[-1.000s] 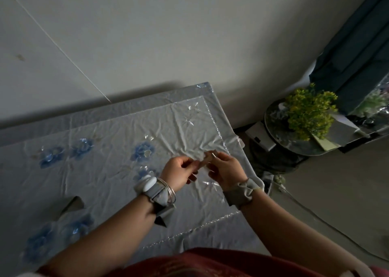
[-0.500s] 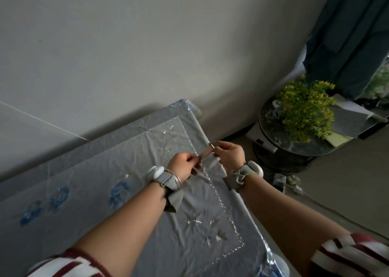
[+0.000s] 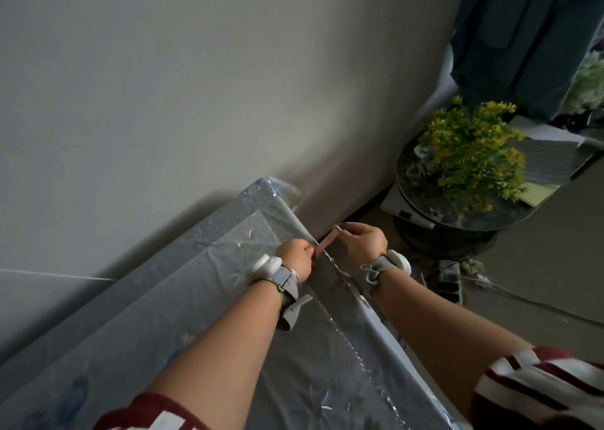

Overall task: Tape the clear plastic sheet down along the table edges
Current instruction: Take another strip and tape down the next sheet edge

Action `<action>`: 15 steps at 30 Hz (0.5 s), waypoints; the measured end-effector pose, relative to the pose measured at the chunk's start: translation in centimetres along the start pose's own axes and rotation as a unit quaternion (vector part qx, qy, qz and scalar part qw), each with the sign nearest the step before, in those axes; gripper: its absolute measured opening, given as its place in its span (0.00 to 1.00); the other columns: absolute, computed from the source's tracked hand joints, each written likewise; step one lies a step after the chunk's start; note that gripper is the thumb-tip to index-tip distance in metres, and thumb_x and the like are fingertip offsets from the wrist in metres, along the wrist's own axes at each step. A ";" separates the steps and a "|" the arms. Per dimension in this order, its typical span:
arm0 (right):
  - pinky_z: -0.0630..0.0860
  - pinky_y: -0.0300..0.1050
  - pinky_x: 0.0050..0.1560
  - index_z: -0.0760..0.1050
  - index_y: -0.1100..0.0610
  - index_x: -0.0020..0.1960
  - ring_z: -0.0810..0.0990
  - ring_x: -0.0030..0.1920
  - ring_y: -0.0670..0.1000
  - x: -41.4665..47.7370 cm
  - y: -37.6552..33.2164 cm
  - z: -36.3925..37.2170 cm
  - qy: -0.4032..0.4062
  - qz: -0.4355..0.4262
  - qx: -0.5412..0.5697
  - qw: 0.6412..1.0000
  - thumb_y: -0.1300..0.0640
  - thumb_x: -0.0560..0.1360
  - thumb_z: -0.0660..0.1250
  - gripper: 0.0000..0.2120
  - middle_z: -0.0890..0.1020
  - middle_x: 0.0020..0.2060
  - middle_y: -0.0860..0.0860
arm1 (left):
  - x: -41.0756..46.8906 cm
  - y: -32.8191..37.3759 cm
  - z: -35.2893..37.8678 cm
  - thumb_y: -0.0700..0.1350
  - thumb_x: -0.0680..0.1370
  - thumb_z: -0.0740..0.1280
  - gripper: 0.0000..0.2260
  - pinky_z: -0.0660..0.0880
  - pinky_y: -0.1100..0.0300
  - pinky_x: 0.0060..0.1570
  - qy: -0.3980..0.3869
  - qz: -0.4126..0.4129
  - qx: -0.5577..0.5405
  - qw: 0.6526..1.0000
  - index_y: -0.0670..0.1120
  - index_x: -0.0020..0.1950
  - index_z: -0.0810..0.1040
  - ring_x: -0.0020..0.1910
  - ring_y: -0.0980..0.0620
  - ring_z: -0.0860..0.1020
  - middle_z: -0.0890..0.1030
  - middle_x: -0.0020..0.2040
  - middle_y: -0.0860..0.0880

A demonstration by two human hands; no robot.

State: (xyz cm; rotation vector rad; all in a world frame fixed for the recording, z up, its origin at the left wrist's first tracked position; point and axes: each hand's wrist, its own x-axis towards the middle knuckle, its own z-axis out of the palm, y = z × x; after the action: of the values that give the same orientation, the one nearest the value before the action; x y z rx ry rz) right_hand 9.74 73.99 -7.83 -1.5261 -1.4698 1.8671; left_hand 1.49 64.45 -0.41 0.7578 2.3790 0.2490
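Note:
A clear plastic sheet (image 3: 202,302) with pale flower prints covers the table (image 3: 330,282) and hangs over its right edge. A short strip of clear tape (image 3: 327,240) is stretched taut between my two hands, just above that right edge near the far corner. My left hand (image 3: 295,255) pinches the strip's near end over the tabletop. My right hand (image 3: 361,243) pinches the far end, out past the edge. The tape roll is not in view.
A white wall runs close behind the table. Right of the table, on the floor, stands a round dark side table (image 3: 457,207) bearing a yellow-green plant (image 3: 470,155). Cables and small items (image 3: 454,276) lie on the floor beneath it. A dark curtain (image 3: 523,21) hangs at the far right.
Both hands, holding the tape strip, have moved from the middle of the tabletop rightward to its right edge. The view has swung right with them.

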 end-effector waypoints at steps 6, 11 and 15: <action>0.67 0.25 0.29 0.83 0.50 0.46 0.75 0.31 0.35 0.4 1.2 0.8 0.000 0.017 0.002 1.000 0.53 0.69 0.72 0.05 0.78 0.29 0.35 | 1.1 -0.1 0.0 0.40 0.79 0.56 0.13 0.76 0.52 0.55 -0.036 0.001 0.104 0.994 0.37 0.54 0.78 0.54 0.40 0.79 0.82 0.54 0.38; 0.67 0.27 0.27 0.83 0.51 0.48 0.74 0.32 0.37 0.9 1.8 1.4 -0.004 0.046 0.001 0.999 0.54 0.70 0.72 0.08 0.78 0.31 0.40 | 1.4 -0.4 0.3 0.41 0.80 0.53 0.15 0.73 0.50 0.56 -0.026 0.012 0.162 0.986 0.37 0.55 0.78 0.57 0.38 0.76 0.80 0.56 0.38; 0.66 0.26 0.20 0.83 0.55 0.48 0.74 0.25 0.39 1.4 1.9 1.3 -0.025 0.077 0.019 0.997 0.57 0.71 0.71 0.07 0.78 0.28 0.44 | 1.4 -0.7 1.0 0.45 0.81 0.51 0.17 0.71 0.50 0.53 0.009 0.014 0.173 0.985 0.39 0.55 0.76 0.57 0.38 0.76 0.79 0.57 0.39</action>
State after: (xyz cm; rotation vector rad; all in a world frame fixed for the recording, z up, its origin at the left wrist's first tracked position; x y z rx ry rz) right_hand 8.75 73.58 -10.24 -1.6264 -1.3630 2.0215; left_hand 0.82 64.70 -2.14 0.9483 2.4616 -0.1519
